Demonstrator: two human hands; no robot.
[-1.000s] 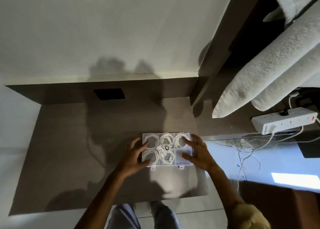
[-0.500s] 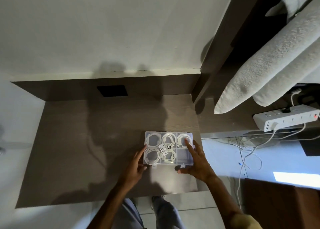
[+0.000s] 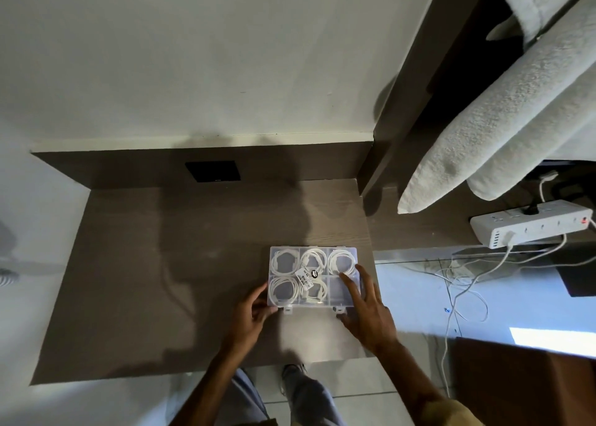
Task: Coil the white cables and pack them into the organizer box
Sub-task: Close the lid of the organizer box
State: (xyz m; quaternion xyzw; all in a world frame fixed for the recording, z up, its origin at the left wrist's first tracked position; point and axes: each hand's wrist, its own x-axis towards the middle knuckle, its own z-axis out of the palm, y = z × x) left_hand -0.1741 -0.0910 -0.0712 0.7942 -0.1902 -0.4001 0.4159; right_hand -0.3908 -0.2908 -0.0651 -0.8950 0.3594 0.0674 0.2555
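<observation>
A clear plastic organizer box (image 3: 335,251) lies flat near the right front of the brown desk (image 3: 161,280), its lid down and two latches at its near edge. Coiled white cables (image 3: 284,262) fill several of its compartments; the near right compartment looks empty. A small label (image 3: 305,276) sits near the middle. My left hand (image 3: 253,316) grips the box's near left corner. My right hand (image 3: 367,309) rests on the lid's right part with fingers spread, its thumb by the right latch.
A white power strip (image 3: 529,227) sits on a ledge at the right, with loose white cords (image 3: 464,283) trailing down to the floor. Pale fleecy cushions (image 3: 503,129) hang at the upper right. A black wall plate (image 3: 213,171) is set in the desk's back panel. My legs show below the desk's front edge.
Both hands have slid from the lid's top toward the box's near edge; the left now holds the near left corner, the right has drawn back over the right side.
</observation>
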